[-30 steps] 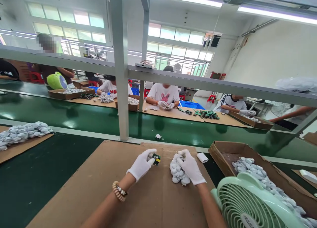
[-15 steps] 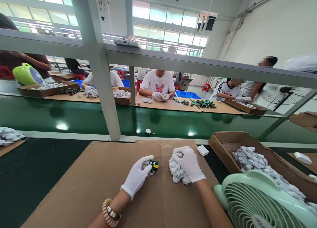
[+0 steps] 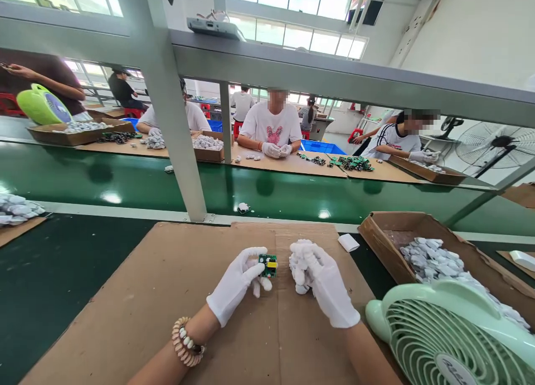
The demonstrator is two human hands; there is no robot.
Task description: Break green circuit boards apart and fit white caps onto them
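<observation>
My left hand (image 3: pixel 241 282), in a white glove, is closed on a small green circuit board (image 3: pixel 270 266) with a yellow part on it. The board is held upright between thumb and fingers above the cardboard sheet (image 3: pixel 188 307). To the right, my gloved right hand (image 3: pixel 328 282) is over a heap of small white wrapped-looking pieces (image 3: pixel 300 265). Its fingers are drawn together at the heap, and what lies between them blends with the white glove. A single white piece (image 3: pixel 348 242) lies just beyond, near the sheet's edge.
A cardboard tray (image 3: pixel 390 220) of white pieces stands right, behind a pale green fan (image 3: pixel 451 329). A metal post (image 3: pixel 184 151) rises at the far edge. Across the green conveyor belt (image 3: pixel 284 198), carrying a small board (image 3: pixel 243 208), co-workers sit at a bench.
The view has tilted down slightly. My right hand has drawn its fingers together at the heap's near right side. The board in my left hand has turned to show more of its face.
</observation>
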